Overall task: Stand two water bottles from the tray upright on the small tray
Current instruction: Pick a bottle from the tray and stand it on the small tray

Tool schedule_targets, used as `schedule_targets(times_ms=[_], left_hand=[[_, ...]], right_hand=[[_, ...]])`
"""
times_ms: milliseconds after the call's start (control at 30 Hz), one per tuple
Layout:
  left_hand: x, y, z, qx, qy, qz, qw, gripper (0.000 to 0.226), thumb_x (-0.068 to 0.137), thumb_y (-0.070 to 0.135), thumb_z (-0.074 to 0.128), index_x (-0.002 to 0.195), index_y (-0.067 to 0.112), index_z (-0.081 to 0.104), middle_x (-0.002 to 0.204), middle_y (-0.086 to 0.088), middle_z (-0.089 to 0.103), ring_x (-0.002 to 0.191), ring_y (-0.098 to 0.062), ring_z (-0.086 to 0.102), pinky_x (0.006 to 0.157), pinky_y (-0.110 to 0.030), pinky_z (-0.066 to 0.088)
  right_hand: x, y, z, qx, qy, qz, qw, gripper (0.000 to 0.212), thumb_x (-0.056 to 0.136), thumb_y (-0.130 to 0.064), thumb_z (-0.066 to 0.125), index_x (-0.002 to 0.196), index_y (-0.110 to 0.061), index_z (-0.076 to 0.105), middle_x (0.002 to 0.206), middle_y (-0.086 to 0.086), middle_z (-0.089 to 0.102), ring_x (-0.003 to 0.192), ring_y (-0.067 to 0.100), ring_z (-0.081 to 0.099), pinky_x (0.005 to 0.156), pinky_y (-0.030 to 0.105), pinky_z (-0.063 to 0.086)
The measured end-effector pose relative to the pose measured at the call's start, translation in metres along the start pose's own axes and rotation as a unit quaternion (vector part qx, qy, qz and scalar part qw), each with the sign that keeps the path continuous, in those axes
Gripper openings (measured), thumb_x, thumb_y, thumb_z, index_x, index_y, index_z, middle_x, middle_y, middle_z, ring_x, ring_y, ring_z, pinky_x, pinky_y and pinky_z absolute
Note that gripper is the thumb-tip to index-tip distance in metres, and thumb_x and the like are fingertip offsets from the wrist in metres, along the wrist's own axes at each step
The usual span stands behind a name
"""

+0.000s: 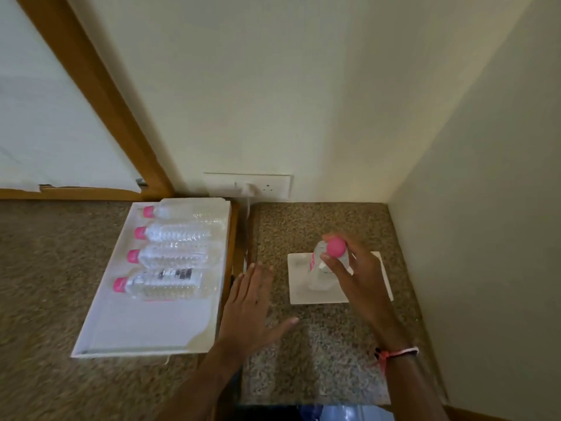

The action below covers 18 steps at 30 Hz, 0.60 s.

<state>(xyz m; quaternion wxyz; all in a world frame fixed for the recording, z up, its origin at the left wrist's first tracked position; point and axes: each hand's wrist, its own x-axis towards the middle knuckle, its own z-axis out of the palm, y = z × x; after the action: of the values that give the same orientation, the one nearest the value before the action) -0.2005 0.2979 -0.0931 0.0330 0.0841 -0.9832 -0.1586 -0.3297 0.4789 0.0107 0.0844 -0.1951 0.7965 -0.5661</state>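
Speckled counter (318,344) in a wall corner; right hand (352,275) grips upright bottle (321,268); left hand (252,302) spread, empty.

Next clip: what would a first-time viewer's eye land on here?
First, the right hand gripping an upright water bottle near its pink cap, standing it on the small tray on the speckled counter. Next, four bottles lying in a row on the large white tray at left. The left hand hovers open between the trays.
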Motion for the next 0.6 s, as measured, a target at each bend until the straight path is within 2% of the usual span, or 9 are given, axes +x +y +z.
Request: schedule_targets(times_ms=[133, 200, 300, 433, 600], left_hand=[[0.011, 0.001, 0.033, 0.014, -0.053, -0.016, 0.998, 0.11, 0.081, 0.087, 0.037, 0.155, 0.008, 0.022, 0.164, -0.018, 0.023, 0.153, -0.034, 0.017, 0.122, -0.055, 0.028], [0.013, 0.001, 0.048, 0.016, -0.069, -0.01, 0.997, 0.111, 0.081, 0.087, 0.038, 0.154, 0.005, 0.022, 0.164, -0.018, 0.021, 0.153, -0.035, 0.019, 0.123, -0.052, 0.021], [0.012, 0.004, 0.066, 0.017, -0.083, -0.02, 0.996, 0.112, 0.082, 0.086, 0.038, 0.156, 0.006, 0.015, 0.166, -0.017, 0.013, 0.154, -0.035, 0.015, 0.122, -0.05, 0.013], [0.01, 0.003, 0.078, 0.006, -0.075, -0.032, 0.997, 0.111, 0.082, 0.085, 0.04, 0.157, 0.011, 0.006, 0.168, -0.015, 0.008, 0.156, -0.029, 0.004, 0.123, -0.053, 0.014], [0.012, 0.003, 0.077, 0.0, -0.071, -0.032, 0.997, 0.108, 0.083, 0.083, 0.04, 0.157, 0.011, 0.009, 0.168, -0.014, 0.007, 0.156, -0.028, 0.004, 0.122, -0.054, 0.017]], right_hand=[[0.007, 0.018, -0.003, -0.019, -0.032, -0.001, 0.999, 0.03, 0.088, -0.026, 0.067, 0.117, -0.027, 0.06, 0.116, -0.01, 0.065, 0.11, -0.009, 0.057, 0.096, 0.017, 0.044], [0.009, 0.027, -0.003, -0.024, -0.043, 0.011, 0.999, 0.032, 0.088, -0.021, 0.068, 0.12, -0.023, 0.061, 0.117, -0.014, 0.065, 0.11, -0.013, 0.055, 0.095, 0.013, 0.043], [0.009, 0.035, -0.004, -0.022, -0.042, 0.009, 0.999, 0.032, 0.089, -0.021, 0.067, 0.117, -0.033, 0.058, 0.118, -0.019, 0.064, 0.112, -0.012, 0.056, 0.095, 0.007, 0.041], [0.011, 0.04, -0.007, -0.032, -0.048, 0.006, 0.998, 0.031, 0.09, -0.031, 0.064, 0.12, -0.029, 0.058, 0.119, -0.022, 0.062, 0.114, -0.008, 0.057, 0.095, 0.006, 0.04], [0.012, 0.042, -0.005, -0.041, -0.056, -0.005, 0.998, 0.037, 0.09, -0.033, 0.062, 0.125, -0.024, 0.058, 0.121, -0.019, 0.062, 0.115, -0.006, 0.056, 0.096, 0.006, 0.039]])
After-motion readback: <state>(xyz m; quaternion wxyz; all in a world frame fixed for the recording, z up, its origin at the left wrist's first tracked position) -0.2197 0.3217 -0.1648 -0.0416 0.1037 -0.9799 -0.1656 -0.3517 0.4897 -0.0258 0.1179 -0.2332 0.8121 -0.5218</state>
